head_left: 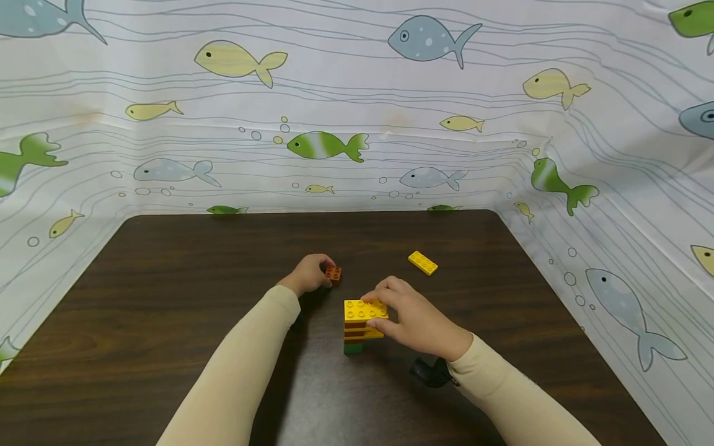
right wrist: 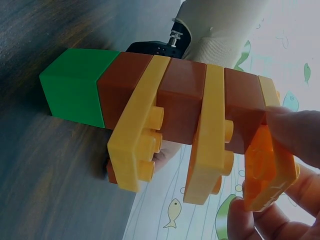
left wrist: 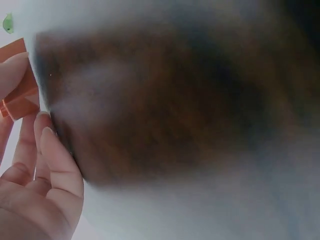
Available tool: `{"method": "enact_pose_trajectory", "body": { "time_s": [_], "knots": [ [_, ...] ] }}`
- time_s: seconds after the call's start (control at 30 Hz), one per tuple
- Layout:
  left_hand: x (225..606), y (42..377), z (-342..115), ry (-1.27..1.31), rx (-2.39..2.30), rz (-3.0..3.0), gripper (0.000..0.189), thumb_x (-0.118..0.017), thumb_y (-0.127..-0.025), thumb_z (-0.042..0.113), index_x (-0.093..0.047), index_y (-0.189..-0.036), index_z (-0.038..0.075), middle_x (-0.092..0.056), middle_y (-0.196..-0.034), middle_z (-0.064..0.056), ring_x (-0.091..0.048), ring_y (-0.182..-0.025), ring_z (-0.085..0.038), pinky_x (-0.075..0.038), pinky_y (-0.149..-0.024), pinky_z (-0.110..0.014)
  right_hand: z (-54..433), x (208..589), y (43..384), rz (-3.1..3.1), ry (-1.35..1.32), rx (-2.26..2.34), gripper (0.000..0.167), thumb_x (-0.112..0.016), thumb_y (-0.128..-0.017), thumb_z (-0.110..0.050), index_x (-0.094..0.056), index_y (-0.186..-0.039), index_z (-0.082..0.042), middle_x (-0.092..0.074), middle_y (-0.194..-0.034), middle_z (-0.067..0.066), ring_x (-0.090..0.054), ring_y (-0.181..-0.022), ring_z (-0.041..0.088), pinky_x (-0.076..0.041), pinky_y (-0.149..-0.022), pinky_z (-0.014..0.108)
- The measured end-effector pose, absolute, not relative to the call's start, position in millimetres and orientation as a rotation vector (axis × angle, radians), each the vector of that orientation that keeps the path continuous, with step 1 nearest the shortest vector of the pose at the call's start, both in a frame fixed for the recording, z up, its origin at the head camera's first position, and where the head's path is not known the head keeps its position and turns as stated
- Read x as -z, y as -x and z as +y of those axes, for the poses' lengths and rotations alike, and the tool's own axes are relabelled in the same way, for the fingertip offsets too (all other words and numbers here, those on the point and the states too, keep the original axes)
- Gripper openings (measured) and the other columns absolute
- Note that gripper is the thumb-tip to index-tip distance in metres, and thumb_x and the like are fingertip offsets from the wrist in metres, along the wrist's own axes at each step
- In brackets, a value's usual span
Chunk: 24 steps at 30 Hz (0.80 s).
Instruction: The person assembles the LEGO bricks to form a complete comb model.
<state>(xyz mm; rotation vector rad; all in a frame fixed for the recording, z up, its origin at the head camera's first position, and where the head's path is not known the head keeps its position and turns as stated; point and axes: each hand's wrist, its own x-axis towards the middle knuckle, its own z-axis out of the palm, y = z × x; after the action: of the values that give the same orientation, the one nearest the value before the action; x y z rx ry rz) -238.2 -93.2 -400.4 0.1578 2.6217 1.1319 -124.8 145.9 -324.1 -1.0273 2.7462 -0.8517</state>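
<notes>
My left hand [head_left: 308, 274] pinches a small reddish-brown toy brick [head_left: 333, 273] beyond the tower and to its left. In the left wrist view the same brick [left wrist: 26, 102] shows orange at the left edge, thumb on its face. A tower of toy bricks stands upright in front of me. From the bottom it has a green brick [right wrist: 75, 85], then brown bricks [right wrist: 182, 95] alternating with yellow flat bricks [right wrist: 212, 120] that stick out to one side. My right hand [head_left: 421, 319] grips the overhanging end of the topmost yellow brick [head_left: 357, 310] between thumb and fingers.
Another yellow flat brick [head_left: 423, 262] lies studs up on the dark wooden table [head_left: 223, 347], beyond the tower to the right. A white fish-print cloth [head_left: 346, 93] rises behind the table and along its sides. A black wrist device [head_left: 429, 373] sits under my right wrist.
</notes>
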Motion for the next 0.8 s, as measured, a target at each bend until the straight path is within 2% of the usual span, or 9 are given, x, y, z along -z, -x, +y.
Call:
{"method": "enact_pose_trajectory", "body": {
  "time_s": [0.3,0.6,0.8],
  "knots": [
    [397.3,233.1,-97.1,-0.121,-1.278,2.610,0.040,-0.069,-0.085,0.001,-0.058,-0.123,0.000,-0.054,-0.126,-0.020,-0.051,-0.111,-0.033,-0.041,-0.099,-0.049,145.6,324.4,124.5,2.745,1.014,0.851,0.038,-0.072,-0.088,-0.021,-0.063,-0.123,-0.010,-0.051,-0.110,-0.003,-0.047,-0.098,0.013,-0.048,-0.084,0.030],
    [385.9,226.4,-100.2,-0.103,-1.502,2.539,0.040,-0.071,-0.084,0.007,-0.056,-0.121,0.003,-0.057,-0.116,-0.017,-0.053,-0.102,-0.031,-0.046,-0.093,-0.045,145.4,325.7,125.1,2.743,0.999,0.853,0.038,-0.072,-0.087,-0.021,-0.063,-0.123,-0.010,-0.051,-0.109,-0.004,-0.047,-0.097,0.013,-0.048,-0.084,0.030],
    [373.3,218.5,-101.5,-0.119,-1.595,2.497,0.041,-0.071,-0.084,0.007,-0.054,-0.122,0.003,-0.058,-0.116,-0.017,-0.054,-0.103,-0.030,-0.046,-0.094,-0.044,145.1,325.3,126.2,2.734,1.012,0.862,0.038,-0.072,-0.088,-0.021,-0.063,-0.123,-0.010,-0.051,-0.109,-0.004,-0.047,-0.097,0.012,-0.048,-0.083,0.030]
  ]
}}
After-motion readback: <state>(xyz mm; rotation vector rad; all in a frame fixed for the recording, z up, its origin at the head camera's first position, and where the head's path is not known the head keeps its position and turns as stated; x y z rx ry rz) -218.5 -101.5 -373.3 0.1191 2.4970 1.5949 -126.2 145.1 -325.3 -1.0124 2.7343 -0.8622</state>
